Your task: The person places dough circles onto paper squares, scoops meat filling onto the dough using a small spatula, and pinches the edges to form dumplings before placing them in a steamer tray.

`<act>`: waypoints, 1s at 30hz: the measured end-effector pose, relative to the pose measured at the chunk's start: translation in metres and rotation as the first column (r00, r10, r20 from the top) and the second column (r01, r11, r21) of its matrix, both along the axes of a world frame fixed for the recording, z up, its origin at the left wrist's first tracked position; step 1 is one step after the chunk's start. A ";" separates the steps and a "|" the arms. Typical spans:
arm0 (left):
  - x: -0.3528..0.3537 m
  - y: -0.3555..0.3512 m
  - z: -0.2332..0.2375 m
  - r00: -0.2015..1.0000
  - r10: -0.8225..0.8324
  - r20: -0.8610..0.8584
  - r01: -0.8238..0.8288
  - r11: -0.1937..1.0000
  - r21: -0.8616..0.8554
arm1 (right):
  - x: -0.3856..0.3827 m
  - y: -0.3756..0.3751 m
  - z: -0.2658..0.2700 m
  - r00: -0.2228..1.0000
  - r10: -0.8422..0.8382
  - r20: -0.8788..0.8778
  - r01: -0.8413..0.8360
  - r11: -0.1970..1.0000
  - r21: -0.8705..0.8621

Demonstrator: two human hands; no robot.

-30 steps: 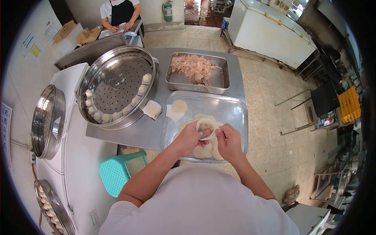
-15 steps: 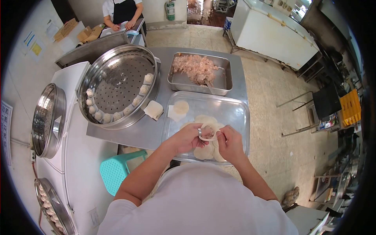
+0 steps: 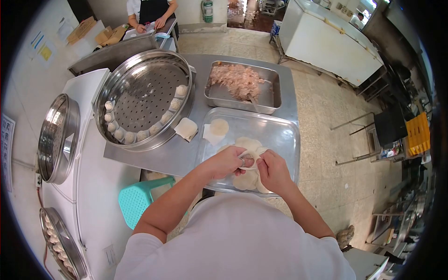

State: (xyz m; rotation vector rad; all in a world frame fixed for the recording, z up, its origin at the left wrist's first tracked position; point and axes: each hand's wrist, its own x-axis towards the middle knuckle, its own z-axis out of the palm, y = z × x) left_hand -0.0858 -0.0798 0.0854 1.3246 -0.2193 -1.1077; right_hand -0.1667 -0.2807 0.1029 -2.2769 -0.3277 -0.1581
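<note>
My left hand [image 3: 224,163], with a ring on a finger, cups a round dough wrapper [image 3: 255,154] with meat filling in it, its thumb resting on the filling. My right hand [image 3: 276,174] pinches the wrapper's edge from the other side. Both hands are closed over a shallow metal tray [image 3: 285,135]. Several flat dough rounds [image 3: 244,181] lie overlapping beneath them, partly hidden. Farther up the tray, one more dough round [image 3: 219,127] rests on a white paper square [image 3: 211,137].
A deep metal pan [image 3: 270,102] behind the tray holds minced meat [image 3: 235,80] and a utensil. At left stand a perforated steamer [image 3: 140,95] with several buns [image 3: 129,136] along its rim, a paper stack [image 3: 186,128] and a turquoise stool [image 3: 135,205]. Another person [image 3: 151,11] works beyond.
My left thumb has moved down onto the filling, and the wrapper's edge has drawn closer around it. My right hand still pinches the edge. The view has shifted slightly.
</note>
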 end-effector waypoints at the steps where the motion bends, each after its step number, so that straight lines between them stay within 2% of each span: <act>1: 0.002 0.002 -0.003 1.000 -0.017 -0.003 0.017 1.000 -0.005 | -0.001 0.000 -0.002 1.000 0.003 -0.023 -0.003 1.000 -0.003; 5: 0.002 0.005 -0.001 0.997 -0.077 0.024 0.076 0.997 0.027 | -0.001 0.009 0.021 0.995 -0.017 -0.099 0.029 0.993 0.115; 8: 0.004 0.005 0.002 0.987 -0.146 0.073 0.141 0.987 0.072 | 0.001 0.008 0.020 0.995 0.035 -0.097 -0.023 0.992 0.124; 12: 0.010 0.004 -0.003 0.968 -0.225 0.113 0.210 0.969 0.133 | 0.003 0.005 0.011 0.996 0.075 -0.045 -0.073 0.997 0.038; 15: 0.010 0.009 0.004 0.983 -0.135 0.128 0.128 0.990 0.064 | 0.004 0.008 0.006 1.000 0.026 0.015 -0.026 0.999 -0.025; 18: 0.012 0.012 -0.003 0.987 0.014 -0.160 -0.017 1.000 -0.014 | 0.003 0.011 0.006 0.999 -0.008 0.041 0.008 1.000 0.007; 20: 0.010 0.013 -0.003 0.997 0.017 -0.070 -0.015 1.000 0.020 | 0.003 0.013 0.008 1.000 0.020 0.023 -0.020 1.000 0.024; 23: 0.009 0.012 0.001 0.999 0.014 0.044 -0.017 0.996 0.082 | 0.001 0.023 0.021 0.996 -0.086 -0.026 0.088 0.991 0.098; 29: 0.011 0.007 0.000 0.980 -0.099 0.175 0.071 0.985 0.155 | 0.005 0.012 0.006 0.999 0.049 0.012 -0.048 0.996 -0.081; 30: 0.012 0.007 0.001 0.976 -0.123 0.180 0.095 0.983 0.159 | 0.005 0.012 0.004 1.000 0.002 0.023 -0.001 0.999 -0.048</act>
